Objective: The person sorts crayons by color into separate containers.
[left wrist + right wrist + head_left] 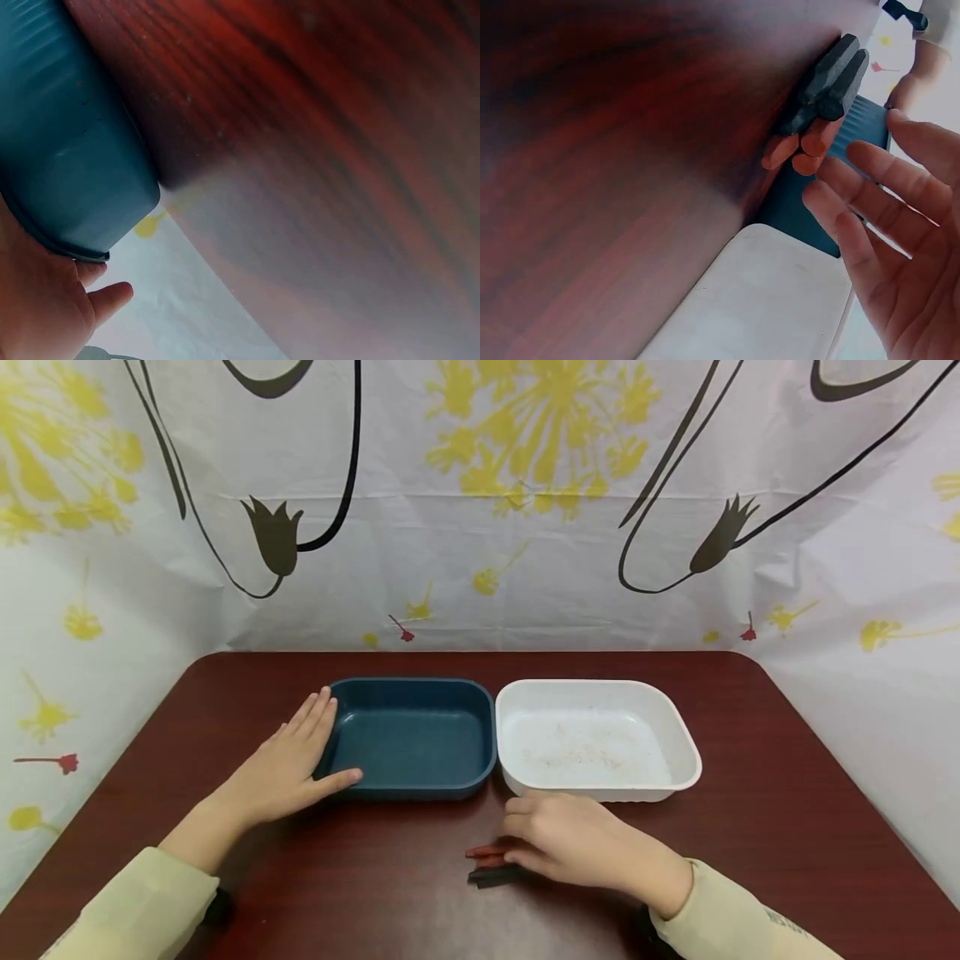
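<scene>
Nearest the tabletop's (360, 893) left edge, the left hand (292, 764) rests on the blue tray's (408, 794) left rim, fingers straight, thumb spread away. About midway between the side edges lie orange sticks (486, 852) and black sticks (492, 878) (black farther from the back edge), then the right hand (573, 843), fingers loosely bent and parted, contact impossible to tell, just before the white tray (600, 788).

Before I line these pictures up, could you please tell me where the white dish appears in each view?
Head: the white dish is right of centre, beside the blue-green dish.
Left wrist: not in this picture.
Right wrist: the white dish is at the bottom, near the middle.
Shared landmark: the blue-green dish, upper left in the left wrist view, above the white dish in the right wrist view.
</scene>
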### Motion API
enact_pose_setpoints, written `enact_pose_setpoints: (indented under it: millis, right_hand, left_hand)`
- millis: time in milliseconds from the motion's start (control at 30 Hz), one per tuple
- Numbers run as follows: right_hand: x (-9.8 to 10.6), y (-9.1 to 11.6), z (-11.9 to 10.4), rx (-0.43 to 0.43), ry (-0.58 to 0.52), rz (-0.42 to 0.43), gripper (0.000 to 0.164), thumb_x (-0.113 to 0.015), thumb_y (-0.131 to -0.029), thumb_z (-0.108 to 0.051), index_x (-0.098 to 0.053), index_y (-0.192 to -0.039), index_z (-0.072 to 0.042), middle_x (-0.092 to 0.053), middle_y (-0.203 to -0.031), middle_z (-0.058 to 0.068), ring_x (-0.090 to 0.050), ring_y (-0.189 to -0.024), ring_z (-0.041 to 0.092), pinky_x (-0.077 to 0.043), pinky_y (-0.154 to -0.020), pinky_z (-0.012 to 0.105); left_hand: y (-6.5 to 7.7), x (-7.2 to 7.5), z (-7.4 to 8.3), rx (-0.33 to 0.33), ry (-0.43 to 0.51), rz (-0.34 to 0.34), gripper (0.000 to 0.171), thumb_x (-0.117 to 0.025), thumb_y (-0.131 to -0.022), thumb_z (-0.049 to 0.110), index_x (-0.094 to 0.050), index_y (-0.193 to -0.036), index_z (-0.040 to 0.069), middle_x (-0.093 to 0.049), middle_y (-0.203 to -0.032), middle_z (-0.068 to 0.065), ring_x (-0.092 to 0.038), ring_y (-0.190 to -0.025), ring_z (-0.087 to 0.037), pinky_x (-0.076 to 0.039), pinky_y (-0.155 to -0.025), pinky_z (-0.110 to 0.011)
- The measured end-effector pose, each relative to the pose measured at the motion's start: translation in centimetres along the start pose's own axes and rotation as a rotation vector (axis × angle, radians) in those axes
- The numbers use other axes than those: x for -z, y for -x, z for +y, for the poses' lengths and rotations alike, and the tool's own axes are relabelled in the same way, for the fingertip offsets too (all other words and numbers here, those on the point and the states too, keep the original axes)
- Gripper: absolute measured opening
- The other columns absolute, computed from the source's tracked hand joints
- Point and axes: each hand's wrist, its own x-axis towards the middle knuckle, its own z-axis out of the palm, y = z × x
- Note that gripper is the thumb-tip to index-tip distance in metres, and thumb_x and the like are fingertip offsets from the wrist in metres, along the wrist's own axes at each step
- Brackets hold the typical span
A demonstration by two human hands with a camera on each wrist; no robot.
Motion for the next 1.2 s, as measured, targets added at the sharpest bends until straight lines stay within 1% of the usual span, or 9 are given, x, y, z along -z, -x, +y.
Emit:
enact_pose_setpoints:
  millis: [100, 200, 300, 433, 633, 800, 933, 1000, 1200]
  right_hand:
    - [0.1, -0.3, 0.2, -0.031, -0.017, -0.077, 0.007, -0.072, -0.090, -0.025, -0.072, -0.094, -0.019, -0.057, -0.081, -0.012, -0.053, -0.073, 0.000, -0.050, -0.066, 0.017]
    - [0.2, -0.6, 0.5, -0.058, -0.046, -0.134, 0.006, -0.072, -0.090, -0.022, -0.073, -0.095, -0.020, -0.061, -0.083, -0.011, -0.056, -0.076, -0.001, -0.052, -0.068, 0.018]
    - [0.0, -0.8, 0.7, -0.080, -0.077, -0.176, 0.003, -0.071, -0.090, -0.018, -0.072, -0.089, -0.021, -0.061, -0.082, -0.013, -0.055, -0.075, -0.001, -0.050, -0.065, 0.018]
    - [-0.3, -0.8, 0.8, -0.101, -0.086, -0.199, 0.013, -0.071, -0.088, -0.015, -0.069, -0.078, -0.023, -0.060, -0.078, -0.014, -0.053, -0.072, -0.002, -0.047, -0.062, 0.017]
    - [-0.6, -0.8, 0.7, -0.131, -0.132, -0.194, 0.024, -0.071, -0.085, -0.012, -0.059, -0.068, -0.024, -0.055, -0.073, -0.015, -0.045, -0.065, -0.002, -0.041, -0.057, 0.014]
    - [-0.7, -0.9, 0.4, -0.136, -0.123, -0.173, 0.026, -0.069, -0.081, -0.010, -0.054, -0.066, -0.024, -0.051, -0.071, -0.014, -0.040, -0.061, -0.001, -0.037, -0.053, 0.014]
    - [-0.7, -1.1, -0.1, -0.135, -0.120, -0.153, 0.025, -0.069, -0.081, -0.011, -0.053, -0.068, -0.024, -0.049, -0.072, -0.013, -0.040, -0.062, 0.000, -0.036, -0.054, 0.014]
    - [-0.6, -1.2, -0.4, -0.127, -0.127, -0.135, 0.023, -0.070, -0.082, -0.012, -0.054, -0.070, -0.023, -0.049, -0.073, -0.013, -0.041, -0.064, 0.000, -0.036, -0.055, 0.014]
    - [0.2, -1.8, -0.7, -0.091, -0.112, -0.029, 0.020, -0.071, -0.083, -0.013, -0.056, -0.075, -0.022, -0.053, -0.073, -0.013, -0.047, -0.067, 0.000, -0.040, -0.058, 0.012]
  left_hand:
    - [0.0, -0.3, 0.0, 0.001, 0.007, 0.004, 0.106, -0.050, -0.091, 0.070, -0.009, -0.158, -0.002, 0.000, -0.168, -0.016, -0.005, -0.155, -0.038, -0.022, -0.118, -0.063]
    - [0.0, -0.4, 0.1, 0.010, 0.015, 0.001, 0.107, -0.050, -0.091, 0.070, -0.008, -0.158, -0.002, 0.000, -0.168, -0.017, -0.004, -0.155, -0.038, -0.022, -0.118, -0.063]
    - [-0.2, -0.4, 0.2, 0.013, 0.016, -0.004, 0.107, -0.049, -0.091, 0.071, -0.008, -0.158, -0.002, 0.000, -0.168, -0.017, -0.004, -0.155, -0.038, -0.021, -0.119, -0.063]
    - [-0.5, -0.4, 0.3, 0.011, 0.007, -0.022, 0.107, -0.048, -0.091, 0.071, -0.008, -0.158, -0.002, 0.000, -0.168, -0.017, -0.003, -0.155, -0.038, -0.021, -0.120, -0.062]
    - [-0.6, -0.7, 0.5, 0.014, 0.000, -0.033, 0.107, -0.046, -0.091, 0.073, -0.009, -0.158, -0.002, -0.001, -0.168, -0.018, -0.004, -0.155, -0.038, -0.021, -0.119, -0.064]
    - [-0.3, -0.6, 0.6, 0.030, 0.008, -0.026, 0.108, -0.048, -0.091, 0.072, -0.008, -0.158, -0.002, 0.000, -0.168, -0.017, -0.003, -0.155, -0.037, -0.016, -0.118, -0.068]
    - [0.1, -0.5, 0.6, 0.031, -0.002, -0.017, 0.108, -0.049, -0.091, 0.072, -0.008, -0.158, -0.002, 0.001, -0.168, -0.017, -0.003, -0.155, -0.037, -0.015, -0.117, -0.069]
    - [0.2, -0.4, 0.5, 0.032, -0.011, -0.019, 0.108, -0.049, -0.090, 0.072, -0.008, -0.158, -0.002, 0.001, -0.168, -0.017, -0.003, -0.155, -0.037, -0.015, -0.117, -0.069]
    - [0.0, 0.2, 0.2, 0.027, -0.036, -0.015, 0.108, -0.048, -0.090, 0.072, -0.009, -0.158, -0.003, 0.000, -0.168, -0.018, -0.002, -0.155, -0.038, -0.015, -0.117, -0.069]
